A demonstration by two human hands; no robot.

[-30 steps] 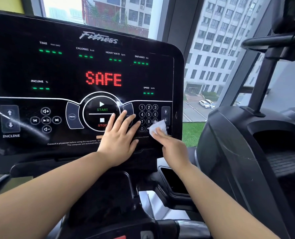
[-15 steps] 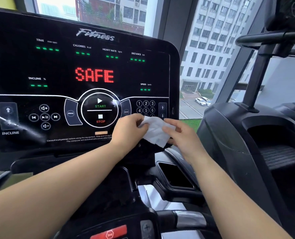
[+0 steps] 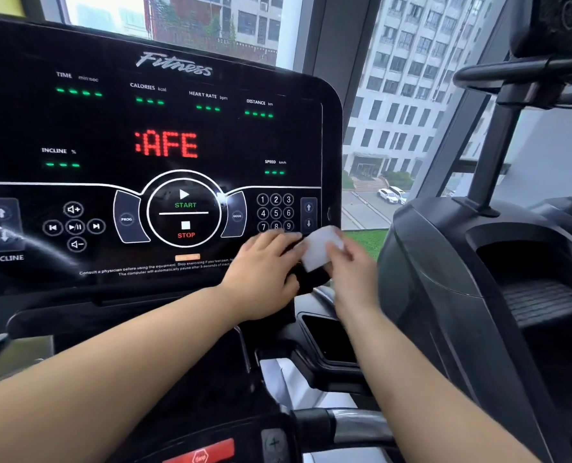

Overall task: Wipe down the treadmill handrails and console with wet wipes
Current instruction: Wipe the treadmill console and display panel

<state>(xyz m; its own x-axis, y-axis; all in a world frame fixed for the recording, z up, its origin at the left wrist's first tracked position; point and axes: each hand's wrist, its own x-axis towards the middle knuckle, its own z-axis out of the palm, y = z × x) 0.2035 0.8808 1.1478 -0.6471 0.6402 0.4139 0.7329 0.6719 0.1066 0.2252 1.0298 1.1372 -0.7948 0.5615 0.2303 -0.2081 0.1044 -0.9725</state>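
Here, right hand (image 3: 353, 274) pinches wipe (image 3: 321, 250); console (image 3: 237, 145) lower-right edge just behind

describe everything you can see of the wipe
The wipe is a small white sheet, soft-looking and folded or bunched, blurred in the picture. It sits before the lower right corner of the console, below the number keys. The right hand pinches its lower edge; the left hand reaches its left edge, grip unclear.

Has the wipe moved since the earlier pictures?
Yes. The wipe has shifted right, from under the keypad toward the console right edge.
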